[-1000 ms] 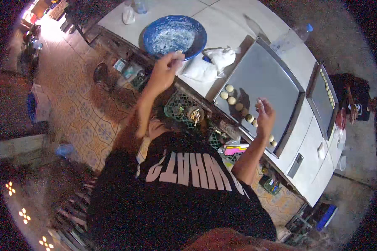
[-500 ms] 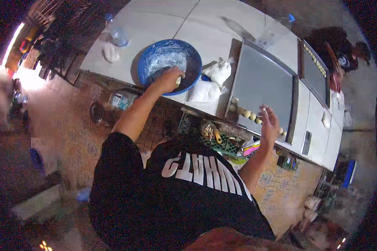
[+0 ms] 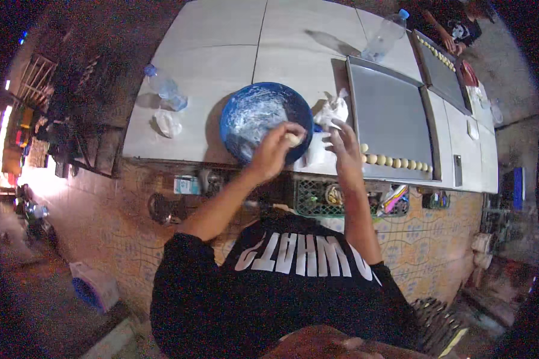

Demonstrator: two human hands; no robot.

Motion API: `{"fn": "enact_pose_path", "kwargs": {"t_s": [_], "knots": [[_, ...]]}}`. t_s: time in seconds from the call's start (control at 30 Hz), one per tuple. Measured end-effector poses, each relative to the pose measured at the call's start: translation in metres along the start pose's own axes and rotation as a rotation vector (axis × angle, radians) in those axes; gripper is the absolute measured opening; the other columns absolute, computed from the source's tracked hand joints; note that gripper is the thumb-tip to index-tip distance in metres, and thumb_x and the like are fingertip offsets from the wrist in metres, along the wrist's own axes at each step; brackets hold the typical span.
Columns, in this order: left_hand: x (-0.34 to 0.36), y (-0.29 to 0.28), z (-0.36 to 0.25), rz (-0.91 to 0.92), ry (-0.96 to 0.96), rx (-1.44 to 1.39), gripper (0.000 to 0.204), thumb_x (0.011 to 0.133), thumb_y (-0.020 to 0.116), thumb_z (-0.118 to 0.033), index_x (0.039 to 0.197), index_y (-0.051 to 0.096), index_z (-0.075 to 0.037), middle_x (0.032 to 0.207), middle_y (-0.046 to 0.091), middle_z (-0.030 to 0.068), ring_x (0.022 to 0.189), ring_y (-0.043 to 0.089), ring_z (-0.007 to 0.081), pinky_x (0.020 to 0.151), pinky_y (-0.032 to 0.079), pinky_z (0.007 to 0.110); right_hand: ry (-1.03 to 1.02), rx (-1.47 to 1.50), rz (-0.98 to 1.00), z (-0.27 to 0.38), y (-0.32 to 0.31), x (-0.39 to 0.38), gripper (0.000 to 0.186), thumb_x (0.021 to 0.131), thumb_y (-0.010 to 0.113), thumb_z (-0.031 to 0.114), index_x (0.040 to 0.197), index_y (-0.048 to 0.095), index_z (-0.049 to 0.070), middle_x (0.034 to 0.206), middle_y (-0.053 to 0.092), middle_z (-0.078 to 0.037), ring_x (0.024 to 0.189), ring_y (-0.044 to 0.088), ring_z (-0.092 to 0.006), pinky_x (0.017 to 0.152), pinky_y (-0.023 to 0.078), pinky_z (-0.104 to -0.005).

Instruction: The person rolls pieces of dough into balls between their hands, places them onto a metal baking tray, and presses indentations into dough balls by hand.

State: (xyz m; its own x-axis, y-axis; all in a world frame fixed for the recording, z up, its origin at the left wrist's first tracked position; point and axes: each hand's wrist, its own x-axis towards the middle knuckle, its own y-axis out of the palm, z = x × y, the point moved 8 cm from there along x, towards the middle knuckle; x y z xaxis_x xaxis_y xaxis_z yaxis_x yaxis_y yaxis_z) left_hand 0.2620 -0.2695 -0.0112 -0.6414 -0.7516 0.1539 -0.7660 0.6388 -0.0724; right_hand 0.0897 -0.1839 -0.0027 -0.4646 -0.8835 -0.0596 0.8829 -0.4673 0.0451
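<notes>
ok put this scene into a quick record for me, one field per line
left hand: gripping dough at the bowl
right hand: fingers apart, between bowl and tray
bowl: blue, coated white inside
bag: white, right of bowl
tray: metal, balls in a row along its near edge
second tray: farther right, its own row of balls
bottles: two, clear, blue caps
co-worker: beside second tray
</notes>
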Motion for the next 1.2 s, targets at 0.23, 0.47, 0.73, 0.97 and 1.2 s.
{"fn": "enact_pose_path", "kwargs": {"t_s": [0.23,0.47,0.73,0.97,1.2], "knots": [[-0.033,0.028,-0.042,-0.063,0.146,-0.407,0.077,0.090,0.053,-0.005,0.162,0.027,-0.004,0.167,0.028,0.0163,0.157,0.024,0.0289,0.128,0.015,0.040,0.006,0.442,0.184,-0.006,0.122,0.034,0.059,0.113,0.031,0.051,0.151,0.045,0.008,0.137,0.062,-0.015,0.124,0.059,-0.0258,0.110,0.043,-0.0416],[-0.024,-0.046,-0.065,-0.103,0.415,-0.008,0.081,0.104,0.037,-0.047,0.166,0.012,-0.002,0.175,0.008,0.0170,0.161,0.003,0.0327,0.128,0.003,0.047,-0.310,0.058,0.373,0.053,0.193,-0.034,0.087,0.108,0.015,0.065,0.164,0.018,-0.002,0.169,0.022,-0.023,0.159,0.016,-0.0320,0.129,0.010,-0.0445],[-0.013,-0.050,-0.096,-0.155,0.386,0.013,0.088,0.106,0.030,-0.061,0.167,0.004,-0.003,0.175,-0.002,0.0176,0.162,-0.002,0.0305,0.128,-0.002,0.047,-0.456,-0.017,0.371,0.066,0.194,-0.040,0.098,0.103,0.019,0.075,0.166,-0.002,0.002,0.174,-0.004,-0.019,0.160,0.000,-0.0359,0.128,0.007,-0.0499],[-0.005,-0.042,-0.136,-0.176,0.583,-0.207,0.081,0.110,0.035,-0.049,0.167,-0.004,-0.007,0.176,-0.007,0.0134,0.161,-0.003,0.0267,0.128,0.004,0.049,-0.392,0.103,0.385,0.078,0.172,-0.016,0.090,0.106,0.017,0.068,0.167,-0.002,0.006,0.175,0.000,-0.014,0.160,0.002,-0.0361,0.128,0.005,-0.0497],[0.006,0.012,-0.150,-0.101,0.628,-0.277,0.081,0.110,0.022,-0.055,0.166,-0.009,-0.005,0.175,-0.008,0.0155,0.161,-0.011,0.0310,0.127,-0.008,0.047,-0.446,0.178,0.407,0.080,0.138,0.003,0.089,0.103,0.008,0.072,0.168,-0.004,0.013,0.176,-0.002,-0.008,0.161,0.007,-0.0317,0.129,0.010,-0.0492]]}}
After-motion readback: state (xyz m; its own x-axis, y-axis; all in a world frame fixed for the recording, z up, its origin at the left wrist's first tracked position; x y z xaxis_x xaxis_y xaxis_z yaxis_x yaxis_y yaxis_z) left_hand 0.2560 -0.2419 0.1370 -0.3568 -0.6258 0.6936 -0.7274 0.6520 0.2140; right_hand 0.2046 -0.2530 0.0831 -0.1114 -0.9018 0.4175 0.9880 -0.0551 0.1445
